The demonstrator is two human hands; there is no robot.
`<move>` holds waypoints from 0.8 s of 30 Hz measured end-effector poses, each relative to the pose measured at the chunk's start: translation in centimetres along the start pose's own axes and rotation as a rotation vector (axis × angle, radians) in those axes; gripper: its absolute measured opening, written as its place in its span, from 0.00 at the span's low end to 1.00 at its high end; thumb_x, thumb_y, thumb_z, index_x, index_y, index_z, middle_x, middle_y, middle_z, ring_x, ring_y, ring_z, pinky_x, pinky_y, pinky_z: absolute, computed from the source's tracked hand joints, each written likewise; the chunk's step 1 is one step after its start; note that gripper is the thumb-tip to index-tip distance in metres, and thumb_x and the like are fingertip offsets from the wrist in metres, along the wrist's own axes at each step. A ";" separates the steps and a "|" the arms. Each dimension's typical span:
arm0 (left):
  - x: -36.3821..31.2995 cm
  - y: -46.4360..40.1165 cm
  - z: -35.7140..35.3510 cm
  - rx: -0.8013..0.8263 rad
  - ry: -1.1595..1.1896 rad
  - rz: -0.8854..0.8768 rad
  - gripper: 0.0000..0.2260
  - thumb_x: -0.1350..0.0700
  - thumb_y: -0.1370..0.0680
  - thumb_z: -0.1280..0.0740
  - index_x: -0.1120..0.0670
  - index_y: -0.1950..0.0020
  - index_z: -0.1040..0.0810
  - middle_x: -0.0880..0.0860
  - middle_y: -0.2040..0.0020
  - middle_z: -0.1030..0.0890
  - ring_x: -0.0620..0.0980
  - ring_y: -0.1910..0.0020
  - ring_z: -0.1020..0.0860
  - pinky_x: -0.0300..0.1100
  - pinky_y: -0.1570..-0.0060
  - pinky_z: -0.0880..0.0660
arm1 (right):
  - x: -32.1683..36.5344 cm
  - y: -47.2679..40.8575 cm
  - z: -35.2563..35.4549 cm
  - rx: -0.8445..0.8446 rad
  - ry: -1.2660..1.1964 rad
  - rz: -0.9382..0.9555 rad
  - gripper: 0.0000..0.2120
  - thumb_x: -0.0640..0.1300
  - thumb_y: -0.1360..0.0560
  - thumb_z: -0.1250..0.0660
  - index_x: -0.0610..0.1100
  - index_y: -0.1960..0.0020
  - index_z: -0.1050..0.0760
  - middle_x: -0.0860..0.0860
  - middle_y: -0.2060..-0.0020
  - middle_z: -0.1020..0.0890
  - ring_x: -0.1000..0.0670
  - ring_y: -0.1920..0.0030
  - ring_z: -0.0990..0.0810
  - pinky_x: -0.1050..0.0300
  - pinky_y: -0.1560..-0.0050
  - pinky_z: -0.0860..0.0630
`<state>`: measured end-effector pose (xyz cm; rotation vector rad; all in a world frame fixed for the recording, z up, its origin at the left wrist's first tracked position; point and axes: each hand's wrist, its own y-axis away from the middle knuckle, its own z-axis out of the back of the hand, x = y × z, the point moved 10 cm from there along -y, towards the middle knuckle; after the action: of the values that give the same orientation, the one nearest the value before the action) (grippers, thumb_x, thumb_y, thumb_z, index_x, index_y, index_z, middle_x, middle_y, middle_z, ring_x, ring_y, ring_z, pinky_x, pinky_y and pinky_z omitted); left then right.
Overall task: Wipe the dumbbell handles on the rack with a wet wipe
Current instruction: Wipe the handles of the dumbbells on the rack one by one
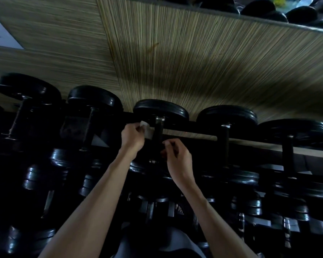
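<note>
1. A person's two bare forearms reach up from the bottom of the view toward a dark dumbbell rack (177,127) set against a wall.
2. The left hand (132,137) has its fingers curled around a white wet wipe (146,130), pinching it at the top. The wipe lies just left of a dumbbell handle (158,138) and appears to touch it.
3. That handle belongs to the middle dumbbell on the top rail. It is dark with a shiny metal collar at its far end, and it runs away from the person to a round black weight head (160,110) near the wall.
4. The right hand (177,159) hovers just right of the same handle, lower down. Its fingers are loosely curled, with thumb and forefinger drawn close together. The light is too dim to tell whether they hold anything or touch the handle.
5. More black dumbbells sit along the top rail: two to the left (93,98) and two to the right (227,115), each with its handle pointing toward the person.
6. Lower tiers hold further dumbbells (250,181), mostly lost in shadow, with glints on their rims.
7. Behind the rack stands a wall panel (185,62) with a fine striped grain in beige and brown.
8. A white poster (0,32) shows at the upper left edge; its print is unreadable.
</note>
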<state>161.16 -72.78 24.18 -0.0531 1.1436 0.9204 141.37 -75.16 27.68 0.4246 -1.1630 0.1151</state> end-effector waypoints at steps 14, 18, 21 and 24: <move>0.1 -0.9 -4.0 0.279 0.198 -0.040 0.11 0.58 0.17 0.39 0.55 0.56 0.20 0.48 0.65 0.23 0.47 0.61 0.23 0.45 0.55 0.25 | 0.2 0.7 -0.2 -0.067 -0.022 0.006 0.10 0.44 0.18 0.38 0.49 0.55 0.21 0.45 0.69 0.19 0.54 0.77 0.31 0.60 0.79 0.37; -1.3 -1.6 -4.5 0.210 0.281 -0.014 0.13 0.57 0.17 0.39 0.51 0.58 0.20 0.47 0.68 0.24 0.44 0.66 0.24 0.41 0.61 0.27 | 0.3 0.8 0.1 -0.078 -0.026 -0.002 0.10 0.42 0.18 0.38 0.48 0.55 0.21 0.44 0.68 0.19 0.47 0.76 0.29 0.54 0.78 0.35; 0.1 -0.3 -4.0 0.274 0.083 -0.083 0.17 0.57 0.17 0.39 0.48 0.65 0.22 0.45 0.68 0.23 0.44 0.64 0.24 0.43 0.57 0.26 | 0.2 0.9 0.4 -0.095 -0.046 -0.008 0.10 0.41 0.19 0.38 0.48 0.57 0.21 0.44 0.68 0.19 0.47 0.76 0.28 0.54 0.78 0.34; 1.8 0.7 -3.8 0.379 -0.035 -0.079 0.14 0.55 0.18 0.37 0.52 0.61 0.19 0.48 0.66 0.22 0.47 0.63 0.23 0.46 0.56 0.26 | 0.1 0.9 0.3 -0.097 -0.053 -0.021 0.10 0.41 0.19 0.38 0.47 0.57 0.22 0.43 0.69 0.20 0.52 0.77 0.32 0.59 0.79 0.38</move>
<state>158.02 -73.05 21.26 0.2239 1.2572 0.6215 140.85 -74.47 28.12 0.3553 -1.2106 0.0294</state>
